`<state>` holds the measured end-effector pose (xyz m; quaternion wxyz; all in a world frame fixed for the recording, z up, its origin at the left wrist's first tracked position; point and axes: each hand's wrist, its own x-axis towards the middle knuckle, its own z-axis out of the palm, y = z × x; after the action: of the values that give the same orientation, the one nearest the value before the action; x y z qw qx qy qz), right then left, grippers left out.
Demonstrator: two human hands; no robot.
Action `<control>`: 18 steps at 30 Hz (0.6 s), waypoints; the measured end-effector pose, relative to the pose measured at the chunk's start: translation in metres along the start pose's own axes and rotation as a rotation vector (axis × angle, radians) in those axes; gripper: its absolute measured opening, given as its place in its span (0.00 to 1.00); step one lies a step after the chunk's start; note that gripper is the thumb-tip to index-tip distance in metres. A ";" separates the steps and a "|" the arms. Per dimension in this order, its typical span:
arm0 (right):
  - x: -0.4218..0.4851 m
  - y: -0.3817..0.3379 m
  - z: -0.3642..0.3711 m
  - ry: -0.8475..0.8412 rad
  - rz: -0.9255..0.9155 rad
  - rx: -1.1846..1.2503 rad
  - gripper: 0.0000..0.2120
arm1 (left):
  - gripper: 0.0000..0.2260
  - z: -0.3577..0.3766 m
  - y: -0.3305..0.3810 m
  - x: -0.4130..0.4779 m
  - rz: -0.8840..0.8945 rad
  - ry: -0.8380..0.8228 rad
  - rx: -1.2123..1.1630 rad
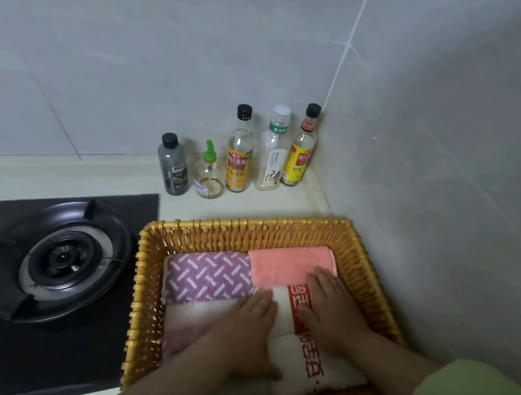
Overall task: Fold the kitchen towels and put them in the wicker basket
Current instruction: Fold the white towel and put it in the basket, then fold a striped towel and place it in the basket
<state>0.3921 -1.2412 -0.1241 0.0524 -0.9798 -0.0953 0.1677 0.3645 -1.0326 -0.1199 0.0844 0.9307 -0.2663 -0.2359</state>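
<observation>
Pressing flat with both palms, I have my left hand (250, 328) and my right hand (333, 310) side by side but not touching, fingers straight and gripping nothing, on the white towel with the red lettered band (293, 382). That towel lies directly under my hands in the near right quarter of the wicker basket (138, 312). Its long axis runs straight away from me, and the red band follows it. My right hand covers part of the band. My left sits at the towel's left edge and seems to overlap the pale pink towel (199, 318), which lies just beside it in the near left quarter. Both hands are about equally close to the work, so I judge any last smoothing to be a short stroke forward along that axis, not a reach. Beyond my fingertips the purple patterned towel (206, 277) fills the far left quarter and the salmon towel (291, 264) the far right, with my right fingertips touching its near edge. That makes four folded towels in one basket, two in front and two behind. Past the far rim five bottles (240, 157) stand in a row against the tiled wall, and one gas burner (65, 256) sits off to the left of the basket.
</observation>
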 end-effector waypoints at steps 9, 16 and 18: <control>-0.021 -0.087 -0.048 0.121 0.167 0.661 0.23 | 0.37 -0.053 -0.050 -0.099 -0.078 0.285 -0.637; -0.029 -0.170 -0.078 0.184 -0.038 0.913 0.08 | 0.19 -0.068 -0.094 -0.199 -0.209 0.695 -1.084; -0.034 -0.195 -0.086 0.184 -0.095 0.933 0.10 | 0.22 -0.065 -0.108 -0.227 -0.285 0.769 -1.090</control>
<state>0.3569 -1.0643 -0.0061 0.5025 -0.8570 -0.0495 0.1027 0.2757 -0.8180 -0.0040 0.5979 0.7990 0.0646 0.0026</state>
